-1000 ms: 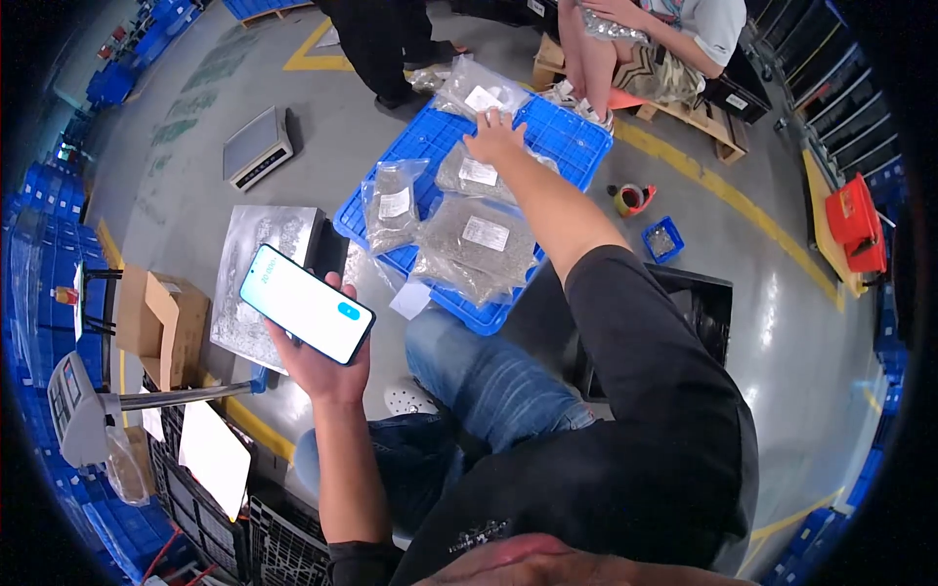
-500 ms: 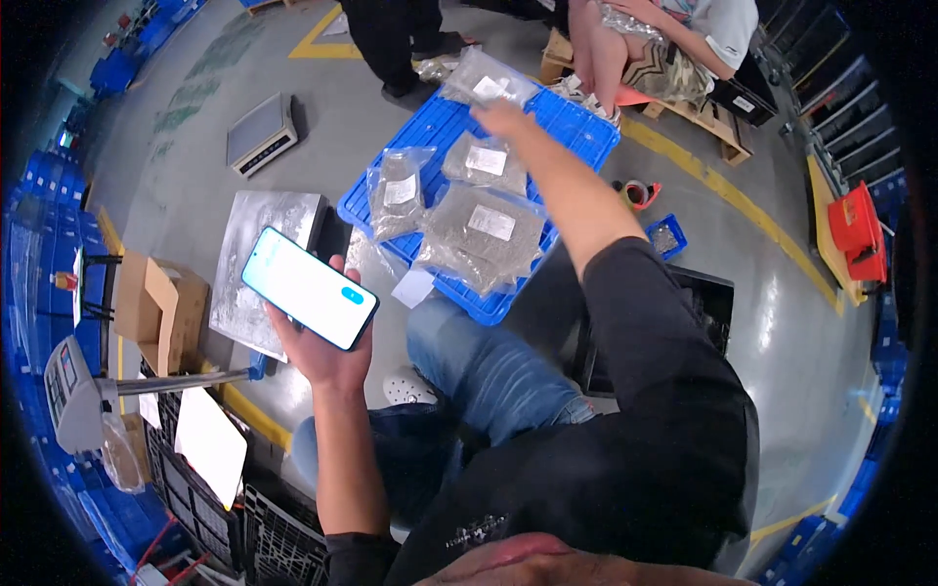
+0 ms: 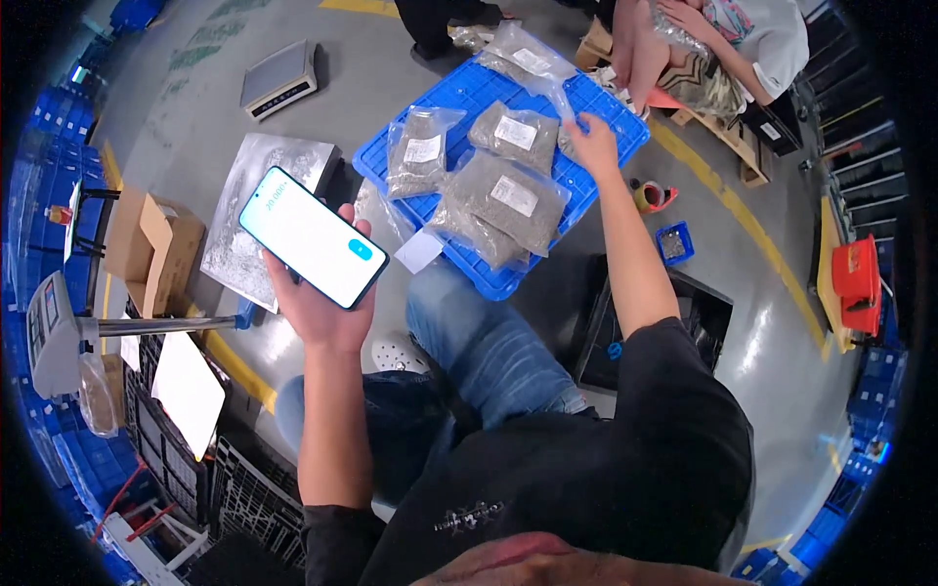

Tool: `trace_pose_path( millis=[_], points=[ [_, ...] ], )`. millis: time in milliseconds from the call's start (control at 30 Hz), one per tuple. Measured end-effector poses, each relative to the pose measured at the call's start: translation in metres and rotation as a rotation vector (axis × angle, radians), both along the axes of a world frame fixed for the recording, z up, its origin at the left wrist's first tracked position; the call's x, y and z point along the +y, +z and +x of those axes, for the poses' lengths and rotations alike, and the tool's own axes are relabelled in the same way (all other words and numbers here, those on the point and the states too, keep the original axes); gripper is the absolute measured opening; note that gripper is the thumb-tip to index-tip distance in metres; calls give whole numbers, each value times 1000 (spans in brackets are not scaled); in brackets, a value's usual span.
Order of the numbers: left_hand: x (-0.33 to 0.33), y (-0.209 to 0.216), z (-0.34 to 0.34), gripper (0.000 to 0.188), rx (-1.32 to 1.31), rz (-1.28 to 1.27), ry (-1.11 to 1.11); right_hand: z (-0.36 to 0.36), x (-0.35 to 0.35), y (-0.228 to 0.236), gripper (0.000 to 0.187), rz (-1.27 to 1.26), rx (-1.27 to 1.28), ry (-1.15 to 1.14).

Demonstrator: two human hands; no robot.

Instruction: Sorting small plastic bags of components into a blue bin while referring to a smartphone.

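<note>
My left hand [image 3: 332, 314] holds a smartphone [image 3: 313, 236] with its bright screen facing up. On a blue plastic crate lid [image 3: 391, 162] lie several clear plastic bags of small greyish parts, each with a white label. Over the lid's right side, my right hand [image 3: 596, 146] pinches the drawn-out end of the far clear bag [image 3: 528, 54]. Close to that hand are the middle bag [image 3: 516, 135] and the large near bag [image 3: 513, 203]. Another bag [image 3: 420, 151] rests on the left, and a white paper slip [image 3: 419, 251] hangs at the lid's near-left corner.
On the floor at left stand a small scale [image 3: 280, 80] and a metal platform [image 3: 249, 210]. An open cardboard box [image 3: 154, 252] and a scale display [image 3: 54, 332] are farther left. At right are a black crate [image 3: 699, 322], a small blue bin [image 3: 674, 243] and tape [image 3: 649, 197]. A seated co-worker [image 3: 728, 49] is beyond.
My right hand has come back toward me and to the right from the far bag, drawing out its plastic end. The phone stays in my left hand; the whole view has shifted slightly.
</note>
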State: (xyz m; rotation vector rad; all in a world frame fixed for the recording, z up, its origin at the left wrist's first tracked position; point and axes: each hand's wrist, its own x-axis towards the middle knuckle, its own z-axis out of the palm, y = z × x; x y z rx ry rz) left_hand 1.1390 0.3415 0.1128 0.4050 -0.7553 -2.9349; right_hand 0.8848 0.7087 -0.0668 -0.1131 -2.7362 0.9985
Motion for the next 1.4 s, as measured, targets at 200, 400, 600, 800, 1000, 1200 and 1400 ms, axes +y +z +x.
trace_pose_path(
  millis=[200, 400, 600, 800, 1000, 1200, 1400],
  points=[
    [4, 2, 2, 66, -9, 2, 25, 28, -9, -13, 44, 213, 238, 50],
    [8, 3, -1, 66, 12, 78, 50, 29, 10, -21, 37, -941, 37, -83],
    [10, 6, -1, 65, -47, 10, 110, 71, -10, 15, 55, -2123, -233, 116],
    [17, 10, 0, 63, -61, -30, 34, 100, -37, 15, 53, -2459, -382, 357],
    [17, 6, 2, 63, -51, -59, 10, 101, -41, 9, 46, -2411, -456, 321],
    [12, 4, 5, 64, -17, -53, -5, 88, -28, 3, 35, -1989, -354, 174],
    [9, 3, 4, 64, -27, -42, 15, 74, -27, 18, 28, -1598, -177, 63]
  ],
)
